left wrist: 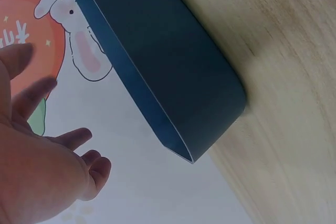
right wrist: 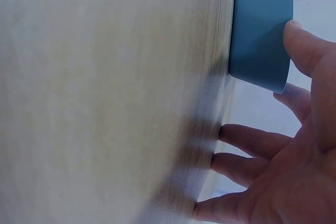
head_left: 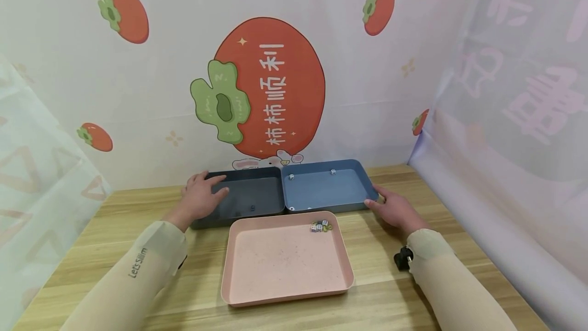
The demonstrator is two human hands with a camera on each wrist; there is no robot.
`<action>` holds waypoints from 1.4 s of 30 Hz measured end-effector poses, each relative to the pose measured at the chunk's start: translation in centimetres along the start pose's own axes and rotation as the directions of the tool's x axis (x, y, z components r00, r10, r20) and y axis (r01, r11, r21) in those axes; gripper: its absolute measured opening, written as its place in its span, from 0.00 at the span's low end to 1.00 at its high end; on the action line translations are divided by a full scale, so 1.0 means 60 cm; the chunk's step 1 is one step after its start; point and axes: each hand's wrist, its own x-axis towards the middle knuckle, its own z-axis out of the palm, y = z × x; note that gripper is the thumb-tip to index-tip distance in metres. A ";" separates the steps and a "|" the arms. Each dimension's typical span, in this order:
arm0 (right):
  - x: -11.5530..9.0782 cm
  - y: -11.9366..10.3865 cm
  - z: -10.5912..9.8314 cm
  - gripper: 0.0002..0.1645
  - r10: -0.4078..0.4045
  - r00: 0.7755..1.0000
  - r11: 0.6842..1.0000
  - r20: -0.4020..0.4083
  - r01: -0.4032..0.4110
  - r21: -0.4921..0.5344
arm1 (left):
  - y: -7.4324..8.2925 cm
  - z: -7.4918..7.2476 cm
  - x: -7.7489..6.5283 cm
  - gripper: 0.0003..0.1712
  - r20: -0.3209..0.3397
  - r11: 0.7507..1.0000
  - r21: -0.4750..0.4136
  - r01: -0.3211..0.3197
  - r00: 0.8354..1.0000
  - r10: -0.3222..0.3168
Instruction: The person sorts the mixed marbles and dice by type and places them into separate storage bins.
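My left hand (head_left: 198,198) is at the left end of a dark grey tray (head_left: 262,188), its fingers spread and loosely extended over the rim. In the left wrist view these fingers stand apart from the tray wall (left wrist: 173,51). A dark die (head_left: 252,208) lies in that tray. My right hand (head_left: 395,210) touches the right end of a blue tray (head_left: 328,190), thumb and index finger at its near corner. The right wrist view shows the other fingertips (right wrist: 226,132) down by the table. White dice (head_left: 333,171) lie inside the blue tray.
A pink tray (head_left: 280,264) stands in front of the two others, which sit side by side. Several dice (head_left: 319,227) and small greenish pieces (head_left: 327,226) cluster in its far right corner. A printed cloth (head_left: 165,91) rises behind the wooden table (head_left: 381,280).
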 end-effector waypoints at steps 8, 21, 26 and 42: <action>-0.003 -0.002 -0.001 0.46 -0.001 1.000 1.000 0.001 0.001 -0.004 | 0.003 -0.003 -0.005 0.42 0.006 0.999 -0.030 0.018 1.000 -0.018; 0.000 -0.001 -0.001 0.47 -0.012 1.000 1.000 -0.008 0.012 -0.007 | 0.075 0.010 -0.012 0.46 -0.053 0.982 -0.131 -0.135 0.990 0.129; 0.000 -0.002 -0.001 0.46 -0.010 1.000 1.000 -0.008 0.010 -0.016 | 0.121 0.022 -0.014 0.50 -0.086 0.967 -0.168 -0.190 0.980 0.177; 0.002 0.004 0.002 0.47 -0.008 1.000 1.000 -0.009 0.008 -0.008 | 0.262 0.096 -0.016 0.41 0.026 0.908 -0.271 -0.319 0.941 0.338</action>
